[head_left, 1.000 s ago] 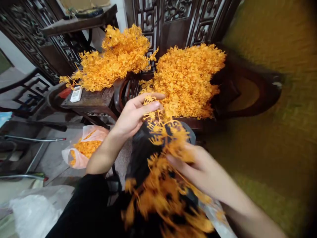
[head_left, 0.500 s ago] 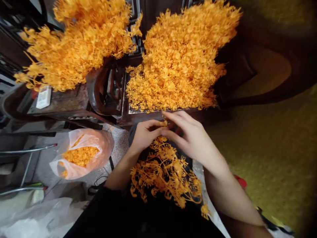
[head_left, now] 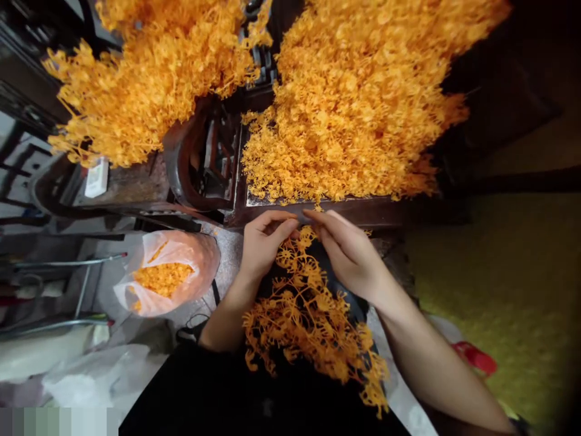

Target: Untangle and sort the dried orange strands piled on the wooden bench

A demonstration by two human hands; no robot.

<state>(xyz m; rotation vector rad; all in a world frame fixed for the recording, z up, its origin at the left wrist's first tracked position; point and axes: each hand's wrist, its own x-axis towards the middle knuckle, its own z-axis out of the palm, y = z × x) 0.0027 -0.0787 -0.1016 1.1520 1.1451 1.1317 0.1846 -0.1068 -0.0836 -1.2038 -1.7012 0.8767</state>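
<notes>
A branching spray of orange plastic-looking flower pieces [head_left: 313,315] lies over my lap, its narrow end reaching up to my fingers. My left hand [head_left: 267,242] is closed in a pinch at that narrow end. Close beside it, my right hand [head_left: 351,251] has its fingers pressed together; whatever they hold, if anything, is too small to make out. The two sets of fingertips nearly meet. Just beyond them, a large heap of the same orange pieces [head_left: 354,115] covers a dark wooden chair seat.
Another orange heap [head_left: 154,91] rests on a second wooden chair at the left, beside a small white box [head_left: 97,177]. A pinkish plastic bag [head_left: 204,260] holding orange bits stands on the floor. A curved armrest [head_left: 181,163] separates the seats. Something red [head_left: 476,357] lies at the right.
My right hand has turned, its fingers drawing together and slightly off the left fingertips. The left hand keeps its pinch. The view has shifted, bringing the heaps nearer.
</notes>
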